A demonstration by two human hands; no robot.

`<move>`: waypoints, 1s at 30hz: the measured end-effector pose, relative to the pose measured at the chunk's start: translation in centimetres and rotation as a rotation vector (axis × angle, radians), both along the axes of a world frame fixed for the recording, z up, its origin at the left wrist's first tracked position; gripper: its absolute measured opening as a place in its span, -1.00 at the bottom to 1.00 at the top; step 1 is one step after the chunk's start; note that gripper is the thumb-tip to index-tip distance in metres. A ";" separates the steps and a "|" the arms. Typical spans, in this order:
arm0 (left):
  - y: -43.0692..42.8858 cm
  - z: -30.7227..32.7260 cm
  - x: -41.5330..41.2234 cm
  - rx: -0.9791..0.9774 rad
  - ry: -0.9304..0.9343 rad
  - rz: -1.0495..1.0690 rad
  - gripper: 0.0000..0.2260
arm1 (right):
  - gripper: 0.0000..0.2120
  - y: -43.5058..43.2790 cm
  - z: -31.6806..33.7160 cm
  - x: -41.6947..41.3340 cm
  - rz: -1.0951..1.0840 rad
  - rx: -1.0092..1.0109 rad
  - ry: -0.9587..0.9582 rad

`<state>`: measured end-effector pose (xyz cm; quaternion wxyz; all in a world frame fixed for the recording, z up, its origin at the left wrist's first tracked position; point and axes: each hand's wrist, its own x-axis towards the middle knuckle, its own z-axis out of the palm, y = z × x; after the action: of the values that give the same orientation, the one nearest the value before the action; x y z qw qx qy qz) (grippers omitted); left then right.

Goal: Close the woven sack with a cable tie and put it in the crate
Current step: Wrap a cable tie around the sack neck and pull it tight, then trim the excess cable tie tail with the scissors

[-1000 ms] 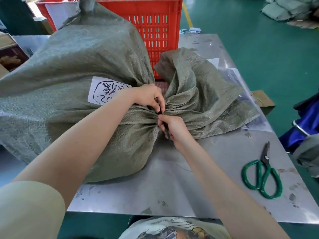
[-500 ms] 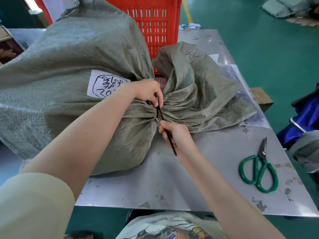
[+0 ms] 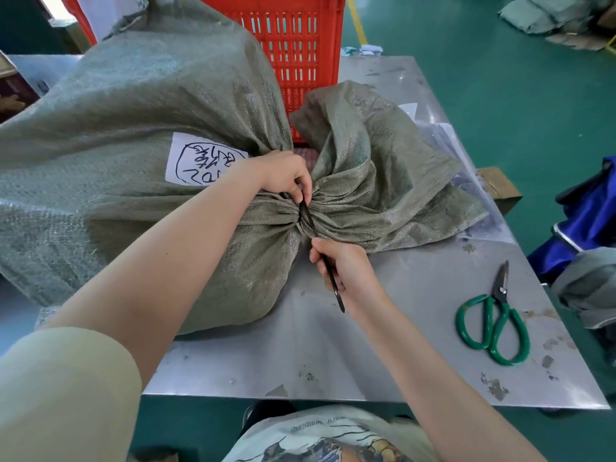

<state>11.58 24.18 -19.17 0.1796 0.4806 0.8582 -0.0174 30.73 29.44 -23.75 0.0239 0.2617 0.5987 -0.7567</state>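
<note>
A full grey-green woven sack [image 3: 133, 135] lies on the metal table [image 3: 333, 355], with a white handwritten label [image 3: 196, 161] on its side. Its neck is gathered, and the loose mouth [image 3: 373, 175] fans out to the right. A black cable tie [image 3: 308, 218] circles the neck. My left hand [image 3: 283, 176] pinches the tie at the top of the gather. My right hand [image 3: 346, 271] grips the tie's free tail, which runs through my fist and sticks out toward me. A red slatted crate [image 3: 300, 38] stands behind the sack.
Green-handled scissors [image 3: 493, 321] lie on the table at the right. Clear plastic bags [image 3: 443, 135] lie under the sack's mouth. A cardboard box [image 3: 496, 188] sits off the table's right edge, with blue fabric [image 3: 586, 215] farther right. More sacks [image 3: 546, 11] lie on the green floor.
My right hand has drawn the tie's tail down and toward me, away from the neck, so more black strap shows. My left hand has stayed on the gather.
</note>
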 end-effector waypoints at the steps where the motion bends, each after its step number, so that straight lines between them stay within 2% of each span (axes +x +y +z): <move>1: 0.0 0.2 0.1 -0.020 -0.036 -0.008 -0.82 | -0.61 0.2 0.0 0.1 0.015 0.034 -0.008; 3: 0.2 1.0 0.5 -0.076 -0.116 -0.023 -0.72 | -0.62 0.8 -0.2 0.2 0.044 0.102 -0.026; 6: 2.3 3.5 2.7 -0.018 -0.079 0.008 -0.54 | -0.57 2.5 -0.2 0.6 0.034 0.167 -0.111; 9: 5.9 5.2 5.7 0.151 0.032 -0.073 -0.57 | -0.60 4.8 -0.3 1.1 -0.041 0.207 -0.179; 11: 8.5 4.9 8.0 0.185 -0.006 -0.145 -0.59 | -0.66 6.5 -0.5 1.8 -0.101 0.257 -0.204; 14: 11.9 2.8 11.4 0.132 -0.085 -0.234 -0.62 | -0.70 9.2 -1.5 3.1 -0.183 0.370 -0.275; 19: 15.5 -2.1 15.6 0.030 -0.191 -0.258 -0.63 | -0.74 12.6 -3.6 7.4 -0.401 0.484 -0.377; 22: 16.3 -5.1 17.3 -0.060 -0.232 -0.278 -0.65 | -0.86 13.5 -5.1 10.2 -0.463 0.751 -0.511; 24: 16.5 -6.6 18.2 -0.098 -0.258 -0.283 -0.71 | -0.67 13.7 -5.9 11.3 -0.424 0.870 -0.662; 26: 16.7 -7.6 18.8 -0.121 -0.275 -0.268 -0.66 | -0.52 13.5 -6.2 11.8 -0.376 0.917 -0.747; 28: 16.7 -8.2 19.3 -0.147 -0.278 -0.285 -0.68 | -0.44 13.3 -6.1 12.0 -0.321 0.988 -0.780; 30: 16.7 -8.7 19.4 -0.175 -0.260 -0.302 -0.80 | -0.40 13.3 -5.9 12.2 -0.309 0.980 -0.781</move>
<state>30.99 40.86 -27.90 0.3250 0.5845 0.7413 -0.0565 42.90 42.73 -29.64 0.0085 0.5815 0.7776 -0.2392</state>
